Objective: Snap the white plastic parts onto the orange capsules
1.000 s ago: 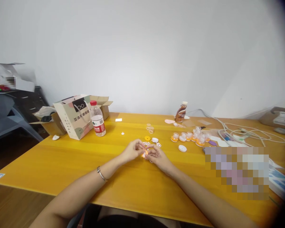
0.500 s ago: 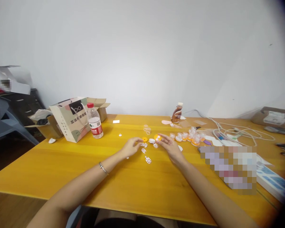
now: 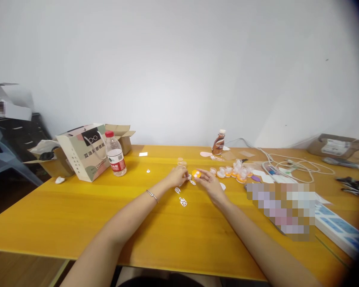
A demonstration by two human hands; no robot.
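Observation:
My right hand [image 3: 211, 185] pinches an orange ring-shaped part [image 3: 196, 174] with a white centre between thumb and fingers, just above the table. Close to it on the left, my left hand [image 3: 178, 176] has its fingers curled together at a small white round piece [image 3: 189, 177], which they partly cover. A white lattice cutout [image 3: 192, 182] lies under the hands. Nearer to me are another small lattice cutout [image 3: 177, 190] and a larger one [image 3: 183, 202]. Behind my left hand are small clear cups [image 3: 182, 162].
Several clear-and-orange assembled pieces [image 3: 237, 171] cluster right of my right hand. A water bottle [image 3: 115, 155] and paper bag [image 3: 83, 155] stand left; a brown drink bottle [image 3: 218, 143] stands at the back. White cables [image 3: 287, 163] and a blurred-out item [image 3: 283, 211] lie right.
My left hand has moved right and its fingers have come together at the white round piece, covering the loose orange disc. The right hand still holds the orange part. The view has shifted slightly.

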